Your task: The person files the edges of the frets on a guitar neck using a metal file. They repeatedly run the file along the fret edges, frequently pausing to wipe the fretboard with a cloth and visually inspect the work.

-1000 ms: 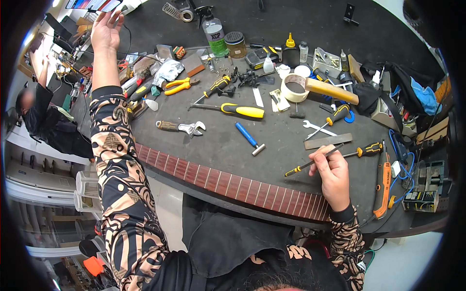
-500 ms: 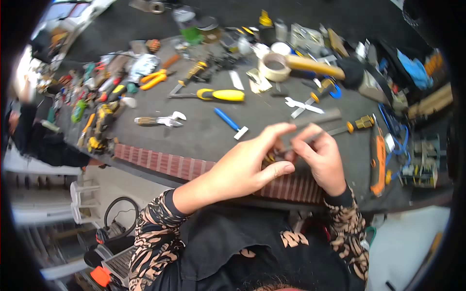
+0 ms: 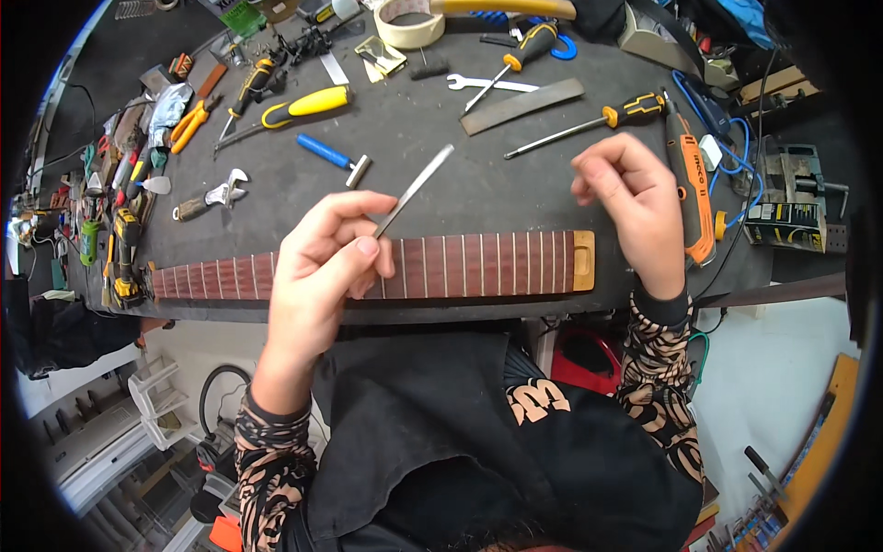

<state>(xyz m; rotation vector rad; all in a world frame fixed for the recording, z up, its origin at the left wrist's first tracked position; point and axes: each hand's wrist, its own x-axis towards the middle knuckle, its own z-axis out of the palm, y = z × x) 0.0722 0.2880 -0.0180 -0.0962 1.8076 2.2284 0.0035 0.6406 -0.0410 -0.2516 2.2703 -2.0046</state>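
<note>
My left hand (image 3: 317,276) grips a slim metal tool (image 3: 421,179) between thumb and fingers. Its flat, pale shaft angles up to the right, and its lower end is hidden in the hand. Beneath that hand lies a long fretted neck (image 3: 469,262) with a reddish-brown board, parallel to the bench's front edge. My right hand (image 3: 630,212) hovers above the neck's right end, fingers loosely curled toward the thumb, with nothing visible in them. Beyond the hands lie a blue-handled T-shaped tool (image 3: 322,151), an adjustable wrench (image 3: 210,198) and a flat steel bar (image 3: 520,106).
Across the dark bench (image 3: 478,184) are screwdrivers (image 3: 630,112), orange pliers (image 3: 191,124), a masking tape roll (image 3: 405,23) and clustered small tools at left. An orange power tool (image 3: 690,184) with blue cord sits at right. Dark clothing (image 3: 46,313) shows at far left.
My left arm has come down from the top left. The slim tool has passed from my right hand to my left. The view has shifted, with bench items appearing higher in it.
</note>
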